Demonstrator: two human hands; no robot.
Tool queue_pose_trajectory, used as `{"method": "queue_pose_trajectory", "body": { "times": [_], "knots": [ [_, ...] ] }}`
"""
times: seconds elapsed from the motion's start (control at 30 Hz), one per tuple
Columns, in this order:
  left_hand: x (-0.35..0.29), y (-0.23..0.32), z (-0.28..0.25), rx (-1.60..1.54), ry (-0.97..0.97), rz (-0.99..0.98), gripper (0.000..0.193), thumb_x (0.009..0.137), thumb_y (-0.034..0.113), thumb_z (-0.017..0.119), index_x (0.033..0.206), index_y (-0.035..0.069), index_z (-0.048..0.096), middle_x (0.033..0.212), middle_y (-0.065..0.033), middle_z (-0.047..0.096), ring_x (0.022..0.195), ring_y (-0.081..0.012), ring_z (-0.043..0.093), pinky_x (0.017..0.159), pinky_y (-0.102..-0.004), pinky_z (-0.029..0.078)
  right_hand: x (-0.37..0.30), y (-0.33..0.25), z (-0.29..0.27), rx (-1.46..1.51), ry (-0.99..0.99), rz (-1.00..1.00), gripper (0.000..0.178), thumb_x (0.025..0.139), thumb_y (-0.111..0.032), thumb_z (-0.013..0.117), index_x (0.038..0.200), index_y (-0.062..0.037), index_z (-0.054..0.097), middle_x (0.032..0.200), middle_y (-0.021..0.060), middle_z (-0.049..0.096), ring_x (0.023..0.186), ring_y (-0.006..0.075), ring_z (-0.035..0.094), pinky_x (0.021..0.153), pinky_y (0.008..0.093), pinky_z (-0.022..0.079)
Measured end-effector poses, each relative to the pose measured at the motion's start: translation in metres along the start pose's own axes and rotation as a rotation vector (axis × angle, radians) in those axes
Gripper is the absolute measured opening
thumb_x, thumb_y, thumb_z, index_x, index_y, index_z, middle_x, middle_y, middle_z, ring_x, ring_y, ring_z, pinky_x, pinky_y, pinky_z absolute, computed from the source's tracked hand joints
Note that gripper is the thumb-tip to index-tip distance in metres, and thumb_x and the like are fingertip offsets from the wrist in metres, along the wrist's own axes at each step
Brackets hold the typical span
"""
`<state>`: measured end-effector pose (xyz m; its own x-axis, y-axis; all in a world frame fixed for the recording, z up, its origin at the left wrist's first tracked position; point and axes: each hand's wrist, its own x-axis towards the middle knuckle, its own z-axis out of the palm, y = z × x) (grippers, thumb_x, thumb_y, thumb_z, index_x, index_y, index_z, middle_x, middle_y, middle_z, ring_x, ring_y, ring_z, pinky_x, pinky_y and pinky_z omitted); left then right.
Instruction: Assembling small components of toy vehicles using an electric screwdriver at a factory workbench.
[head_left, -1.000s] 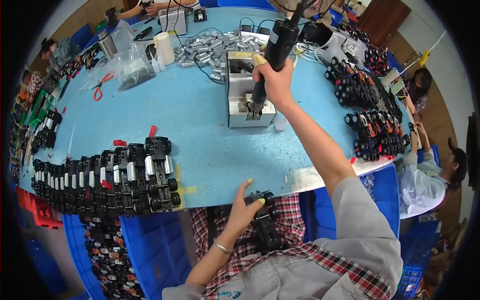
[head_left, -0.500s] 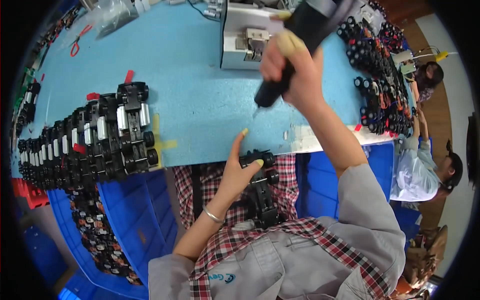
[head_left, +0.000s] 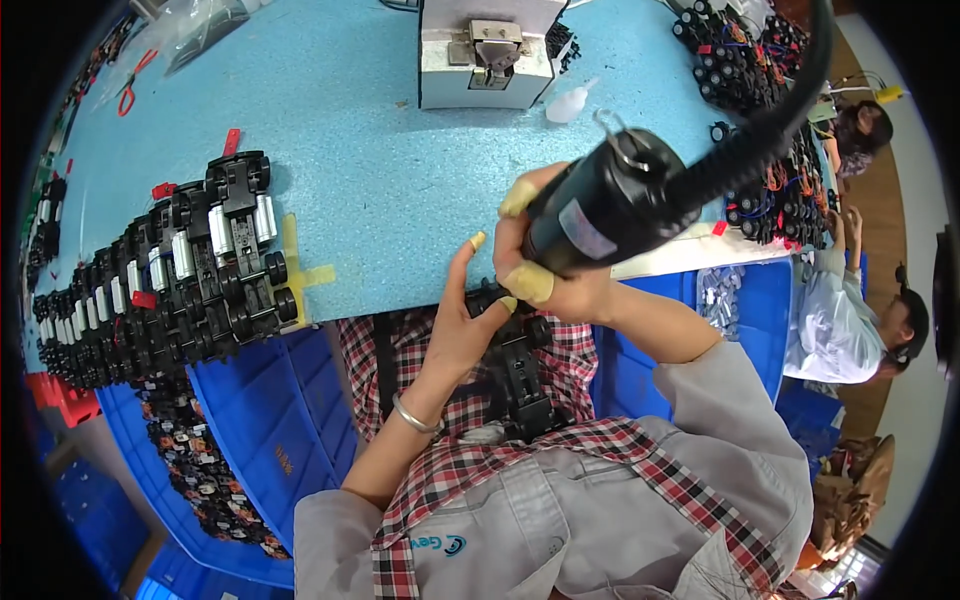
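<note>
My right hand (head_left: 563, 292) is wrapped round a black electric screwdriver (head_left: 572, 222), yellow tape on its fingers. The tool's cable curves away to the upper right, and its tip is hidden under the hand. Below, at the table's near edge, a black toy truck chassis (head_left: 520, 372) with wheels lies against my lap. My left hand (head_left: 462, 328) grips the chassis near its far end, thumb across it and index finger stretched up along the side. The screwdriver stands over that end; whether it touches cannot be seen.
Rows of similar chassis (head_left: 190, 265) with silver cylinders line the table's left. A white machine (head_left: 486, 85) and a small white bottle (head_left: 569, 104) stand beyond my hands. More wheeled assemblies (head_left: 770, 190) lie right. Blue bins (head_left: 270, 440) flank me; co-workers sit far right.
My right hand has brought the screwdriver down from in front of the machine to the far end of the chassis. My left hand keeps its hold. The view has shifted slightly.
</note>
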<state>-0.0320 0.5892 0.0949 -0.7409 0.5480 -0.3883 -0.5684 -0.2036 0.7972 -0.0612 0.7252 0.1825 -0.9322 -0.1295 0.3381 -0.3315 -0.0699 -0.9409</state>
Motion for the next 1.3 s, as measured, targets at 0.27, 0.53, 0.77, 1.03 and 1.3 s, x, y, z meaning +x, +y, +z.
{"method": "queue_pose_trajectory", "body": {
  "times": [0.27,0.53,0.77,1.03,1.3],
  "knots": [
    [0.011,-0.007,-0.004,0.255,0.008,0.177,0.069,0.071,0.003,0.058,0.131,0.005,0.025,0.131,-0.0125,0.032,0.124,-0.0205,0.027,0.101,-0.0308,0.022,-0.012,0.008,-0.004,-0.024,-0.028,0.043,0.045,0.071,-0.01,0.066,0.098,-0.0075,0.031,0.062,0.0058,0.048,0.053,0.0105,0.048,0.05,0.0226,0.04],
    [-0.004,0.018,0.007,0.292,0.067,0.109,0.067,0.073,0.005,0.059,0.13,0.002,0.025,0.127,-0.0154,0.036,0.119,-0.0222,0.032,0.099,-0.0305,0.024,0.038,-0.017,-0.026,0.179,0.025,-0.021,0.028,0.074,-0.027,0.059,0.084,-0.0055,0.043,0.057,0.0026,0.045,0.047,0.0125,0.044,0.046,0.0244,0.037],
    [-0.005,0.007,0.004,0.403,0.075,0.172,0.066,0.073,0.011,0.06,0.129,0.002,0.027,0.129,-0.0155,0.035,0.121,-0.0255,0.031,0.1,-0.032,0.024,0.164,-0.008,-0.055,-0.062,0.457,-0.308,0.018,0.074,-0.004,0.053,0.09,0.0017,0.047,0.055,0.0044,0.047,0.044,0.0118,0.045,0.044,0.0241,0.037],
    [-0.005,0.01,0.005,0.286,0.08,0.141,0.065,0.073,0.009,0.06,0.129,0.001,0.027,0.129,-0.0159,0.035,0.12,-0.0251,0.032,0.099,-0.0314,0.025,0.149,-0.003,-0.044,-0.041,0.404,-0.12,0.023,0.076,-0.006,0.054,0.096,0.0028,0.047,0.053,0.0037,0.046,0.044,0.0106,0.043,0.045,0.0243,0.035],
    [0.004,0.007,0.006,0.149,0.094,0.078,0.068,0.071,0.001,0.058,0.131,0.006,0.026,0.114,-0.011,0.045,0.098,-0.0137,0.046,0.083,-0.0249,0.04,0.036,-0.009,0.005,0.178,0.138,0.155,0.049,0.071,-0.011,0.061,0.108,0.0031,0.033,0.056,0.0051,0.045,0.042,0.0111,0.043,0.044,0.0239,0.037]
  ]
}}
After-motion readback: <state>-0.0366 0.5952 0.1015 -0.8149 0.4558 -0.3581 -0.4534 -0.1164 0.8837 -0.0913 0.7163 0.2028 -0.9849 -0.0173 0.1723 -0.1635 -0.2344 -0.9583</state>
